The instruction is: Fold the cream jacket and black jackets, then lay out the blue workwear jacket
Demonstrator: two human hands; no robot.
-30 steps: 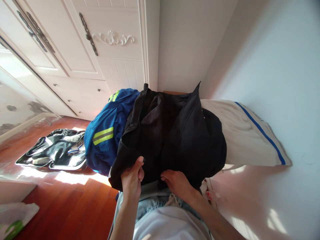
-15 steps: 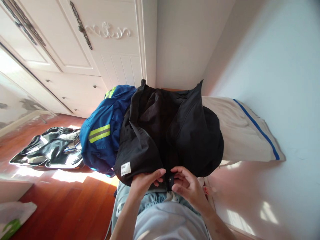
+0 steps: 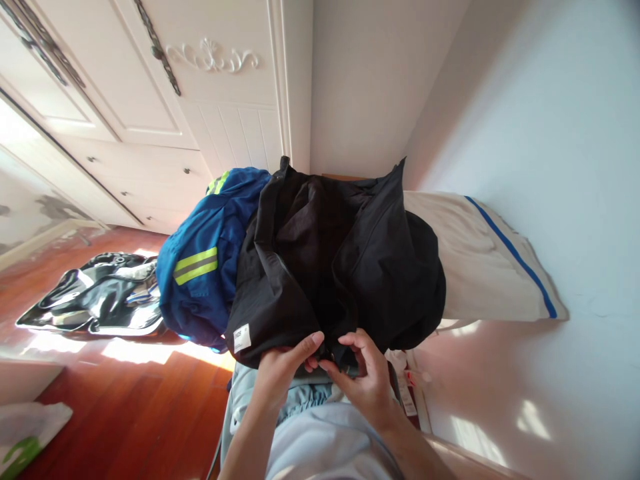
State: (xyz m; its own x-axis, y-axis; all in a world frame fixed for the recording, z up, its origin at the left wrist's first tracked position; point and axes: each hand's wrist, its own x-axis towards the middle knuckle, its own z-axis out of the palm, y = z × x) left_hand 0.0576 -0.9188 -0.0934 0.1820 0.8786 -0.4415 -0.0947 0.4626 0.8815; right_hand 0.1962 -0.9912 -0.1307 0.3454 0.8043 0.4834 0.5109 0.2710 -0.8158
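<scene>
My L hand pinches one near edge of the blk garment, thumb over fingers; R hand pinches the opposite edge. Near ends brought close, can't tell if fastened; farther up it's undone, gaping. It's right in front of me, btwn blue garment & beige cloth. Farther: open case on floor, cupboard behind.

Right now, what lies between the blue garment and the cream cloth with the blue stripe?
The black garment lies between them, as the head view shows.
</scene>
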